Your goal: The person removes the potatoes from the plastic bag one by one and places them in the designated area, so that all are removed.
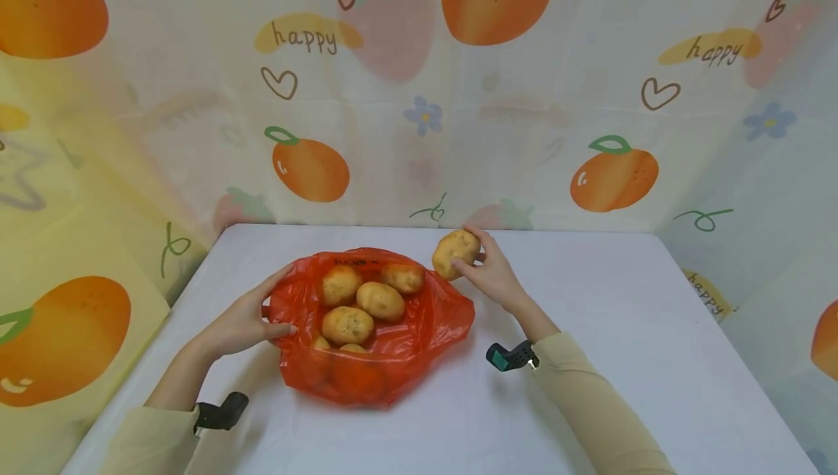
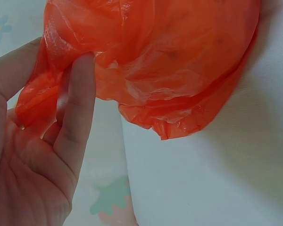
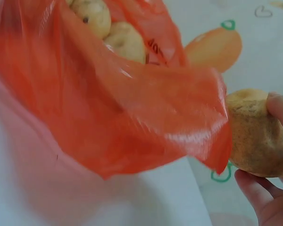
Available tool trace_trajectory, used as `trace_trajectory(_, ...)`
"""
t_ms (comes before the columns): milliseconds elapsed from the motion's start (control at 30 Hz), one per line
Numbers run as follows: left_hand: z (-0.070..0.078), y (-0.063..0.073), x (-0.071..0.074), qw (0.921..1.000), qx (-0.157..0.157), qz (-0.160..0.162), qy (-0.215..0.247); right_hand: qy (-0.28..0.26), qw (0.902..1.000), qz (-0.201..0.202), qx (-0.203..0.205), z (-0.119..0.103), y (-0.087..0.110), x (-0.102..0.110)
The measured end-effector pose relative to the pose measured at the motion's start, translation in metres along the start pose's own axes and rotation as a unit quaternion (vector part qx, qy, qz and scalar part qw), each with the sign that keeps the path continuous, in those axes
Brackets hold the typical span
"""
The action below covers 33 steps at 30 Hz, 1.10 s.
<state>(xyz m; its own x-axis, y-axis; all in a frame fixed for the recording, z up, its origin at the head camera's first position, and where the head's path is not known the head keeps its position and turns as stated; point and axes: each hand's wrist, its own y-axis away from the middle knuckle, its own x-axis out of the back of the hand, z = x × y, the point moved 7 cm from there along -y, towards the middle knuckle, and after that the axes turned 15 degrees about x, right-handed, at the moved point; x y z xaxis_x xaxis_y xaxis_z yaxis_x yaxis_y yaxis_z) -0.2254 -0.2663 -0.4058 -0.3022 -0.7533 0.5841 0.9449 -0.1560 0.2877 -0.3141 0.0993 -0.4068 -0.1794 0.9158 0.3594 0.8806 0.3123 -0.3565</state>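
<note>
A red plastic bag [image 1: 419, 344] lies on the table with its mouth spread, and several potatoes [image 1: 381, 302] show inside it. My left hand [image 1: 242, 322] grips the bag's left edge between thumb and fingers; in the left wrist view the thin red plastic [image 2: 174, 75] is bunched among the fingers [image 2: 80, 103]. Past the bag's right rim, my right hand [image 1: 491, 271] holds a single potato [image 1: 456, 253] between thumb and fingertips, raised above the table. The right wrist view has this potato [image 3: 254, 134] right beside the bag's edge [image 3: 198, 117].
A white-covered table [image 1: 576, 300] carries the bag. Behind it hangs a pale cloth backdrop [image 1: 406, 162] printed with oranges, hearts and "happy" lettering; it continues along both sides. Each wrist wears a small dark camera, one on the left [image 1: 222, 411] and one on the right [image 1: 512, 356].
</note>
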Motion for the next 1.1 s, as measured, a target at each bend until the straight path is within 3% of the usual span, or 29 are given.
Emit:
trace_trajectory(333, -0.003, -0.001, -0.003, 0.9994, 0.007, -0.021, 0.027, 0.028, 0.999, 0.03, -0.02, 0.028, 0.0, 0.013)
trace_trajectory(1100, -0.004, -0.002, 0.0, 0.9998, 0.009, -0.007, 0.016, 0.097, 0.9898, 0.02, -0.103, 0.064, 0.003, 0.028)
